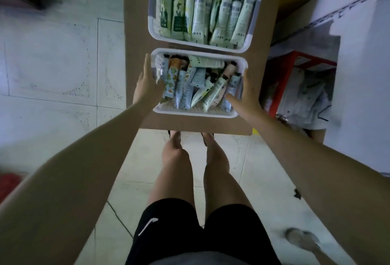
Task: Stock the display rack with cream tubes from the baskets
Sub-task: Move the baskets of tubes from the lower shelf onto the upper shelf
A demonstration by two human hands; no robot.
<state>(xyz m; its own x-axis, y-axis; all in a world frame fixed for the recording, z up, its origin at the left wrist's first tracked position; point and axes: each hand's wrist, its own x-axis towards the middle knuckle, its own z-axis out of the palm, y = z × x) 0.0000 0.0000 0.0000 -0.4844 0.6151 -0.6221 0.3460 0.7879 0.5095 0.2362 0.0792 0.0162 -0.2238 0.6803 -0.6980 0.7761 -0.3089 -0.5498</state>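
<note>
While on cardboard (137, 32) — near basket (196, 113), side rims in left hand (147, 81), right hand (248, 96)

This looks to me like a small shop's back room or a home storeroom; worn white floor tiles (52, 64) at left; cardboard (135, 22) bearing a far basket (150, 22) and a near basket (190, 114) crammed with cream tubes (198, 17); a red stool (282, 79) heaped with bagged goods (304, 91) at right.

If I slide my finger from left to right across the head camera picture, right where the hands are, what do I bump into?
White floor tiles → left hand → near basket, gripped on both sides → right hand → red frame.
</note>
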